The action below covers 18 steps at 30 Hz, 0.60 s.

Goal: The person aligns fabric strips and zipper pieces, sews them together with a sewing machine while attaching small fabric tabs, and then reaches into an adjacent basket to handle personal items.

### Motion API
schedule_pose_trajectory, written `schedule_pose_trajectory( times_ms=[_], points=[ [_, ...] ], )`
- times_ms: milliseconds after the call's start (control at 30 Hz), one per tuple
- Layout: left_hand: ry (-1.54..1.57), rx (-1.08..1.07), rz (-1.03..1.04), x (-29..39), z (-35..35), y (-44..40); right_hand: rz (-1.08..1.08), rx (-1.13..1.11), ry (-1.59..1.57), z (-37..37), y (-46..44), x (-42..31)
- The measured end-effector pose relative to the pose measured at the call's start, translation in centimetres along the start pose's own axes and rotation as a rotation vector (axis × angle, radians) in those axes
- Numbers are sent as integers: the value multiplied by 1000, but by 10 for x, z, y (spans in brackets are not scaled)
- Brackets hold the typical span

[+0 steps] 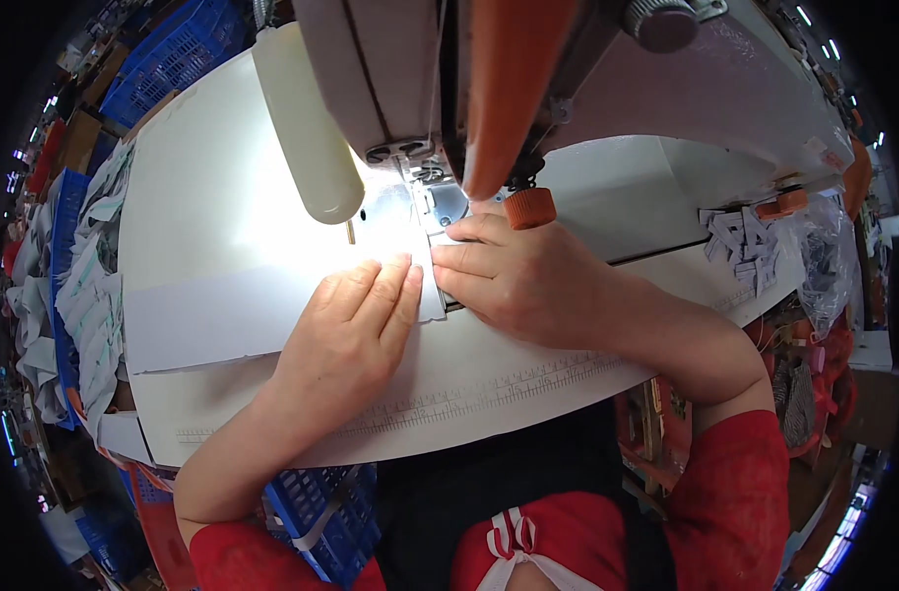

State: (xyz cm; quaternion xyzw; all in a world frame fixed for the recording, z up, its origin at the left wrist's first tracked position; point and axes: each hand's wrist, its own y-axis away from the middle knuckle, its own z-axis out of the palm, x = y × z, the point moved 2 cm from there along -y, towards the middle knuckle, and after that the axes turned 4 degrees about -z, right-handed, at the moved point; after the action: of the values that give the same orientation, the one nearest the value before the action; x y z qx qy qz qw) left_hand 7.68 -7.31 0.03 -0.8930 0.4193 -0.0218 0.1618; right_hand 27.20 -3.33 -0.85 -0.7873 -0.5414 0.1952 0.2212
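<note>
A sewing machine (381,89) with an orange part stands over a white table. White fabric (213,320) lies on the table at the left, its right edge near the lit needle area. My left hand (356,320) lies flat on this fabric, fingers stretched toward the needle plate. Just right of the fabric's edge, my right hand (518,276) rests with its fingers spread, fingertips beside the metal plate (445,205). The two hands are a short gap apart. Whether the right fingertips touch the fabric is hard to tell.
A printed ruler scale (469,391) runs along the table's front edge. Small label-like strips (740,241) and a clear plastic bag (824,266) lie at the right. Blue baskets (179,59) and heaped fabric strips (95,286) are at the left. An orange knob (530,209) hangs near my right hand.
</note>
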Motion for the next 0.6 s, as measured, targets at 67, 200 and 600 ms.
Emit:
schedule_pose_trajectory(
  times_ms=[67,200,600],
  points=[
    [-12,2,1,0,0,-1,-9,7,17,1,0,0],
    [-5,8,-5,-1,0,-1,-8,-47,36,-2,0,-2],
    [222,31,-105,-12,0,-9,-1,-160,52,0,7,0]
  ],
)
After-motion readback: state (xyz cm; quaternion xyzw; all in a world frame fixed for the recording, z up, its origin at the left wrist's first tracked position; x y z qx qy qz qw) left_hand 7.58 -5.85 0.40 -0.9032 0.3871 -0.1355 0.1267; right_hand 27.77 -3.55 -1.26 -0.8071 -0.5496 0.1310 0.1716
